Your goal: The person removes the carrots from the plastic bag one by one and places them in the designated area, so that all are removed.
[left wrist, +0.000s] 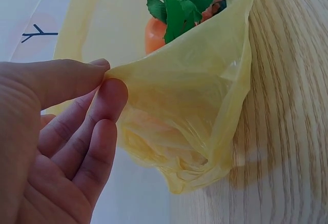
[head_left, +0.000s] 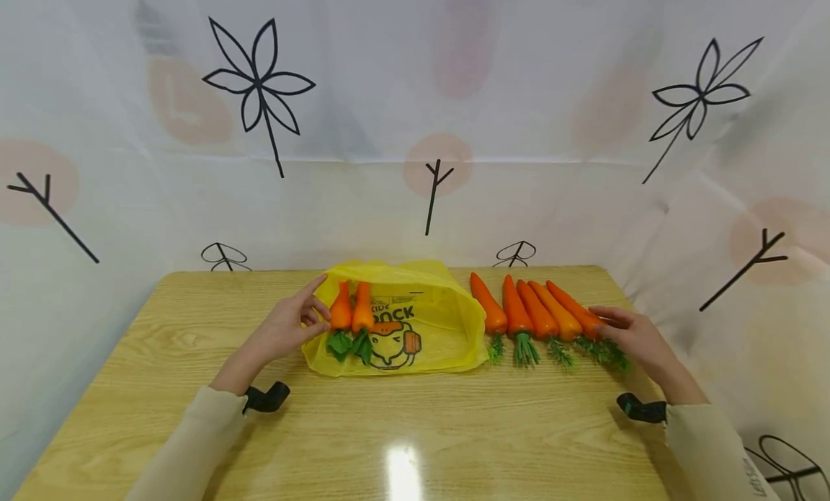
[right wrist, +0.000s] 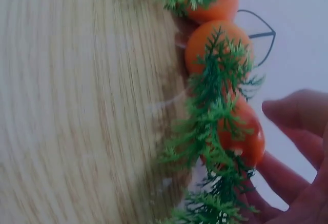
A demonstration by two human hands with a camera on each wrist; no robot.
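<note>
My left hand (head_left: 285, 329) pinches the left edge of a yellow plastic bag (head_left: 447, 335) between thumb and fingers, as the left wrist view shows. Two orange carrots (head_left: 341, 310) with broad green leaves lie side by side within the spread bag, close to those fingers. At the right, my right hand (head_left: 638, 340) is at the rightmost carrot (right wrist: 245, 134) of a row, which has feathery green tops. Its thumb stands apart from that carrot in the right wrist view. The other fingers are behind it, partly hidden, and their contact with it is unclear.
Several more carrots (head_left: 516, 306) lie in a row just right of the bag, tips pointing away. All rest on a light wooden table (head_left: 402, 422). A white patterned cloth (head_left: 363, 205) hangs behind the table and along its sides.
</note>
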